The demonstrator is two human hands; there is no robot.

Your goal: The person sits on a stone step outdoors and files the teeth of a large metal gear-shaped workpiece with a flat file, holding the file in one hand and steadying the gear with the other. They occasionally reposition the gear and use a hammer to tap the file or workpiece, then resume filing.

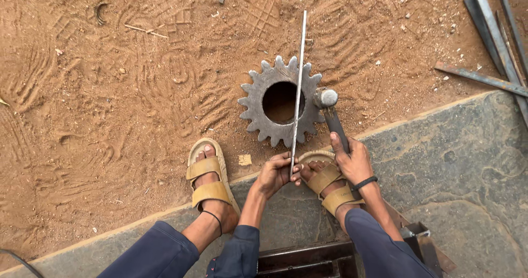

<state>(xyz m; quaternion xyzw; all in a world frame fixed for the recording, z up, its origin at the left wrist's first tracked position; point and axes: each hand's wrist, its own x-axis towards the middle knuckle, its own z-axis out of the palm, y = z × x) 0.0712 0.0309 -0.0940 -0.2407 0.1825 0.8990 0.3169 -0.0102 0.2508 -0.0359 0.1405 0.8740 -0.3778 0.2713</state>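
A large rusty gear wheel [258, 99] with a round centre hole lies flat on the sandy ground. A thin flat metal strip [298, 80] rests across it, running away from me. My left hand [274, 173] grips the strip's near end just in front of the gear. My right hand [352, 159] holds the dark handle of a hammer [329, 107], whose round steel head sits by the gear's right edge, close to the strip. My feet in tan sandals [208, 181] rest on either side.
Several long metal bars [495, 30] lie at the upper right. A grey stone slab [456, 162] runs under my feet. A dark metal frame [308, 259] sits at the bottom centre. A small wooden chip [245, 159] lies near the left sandal.
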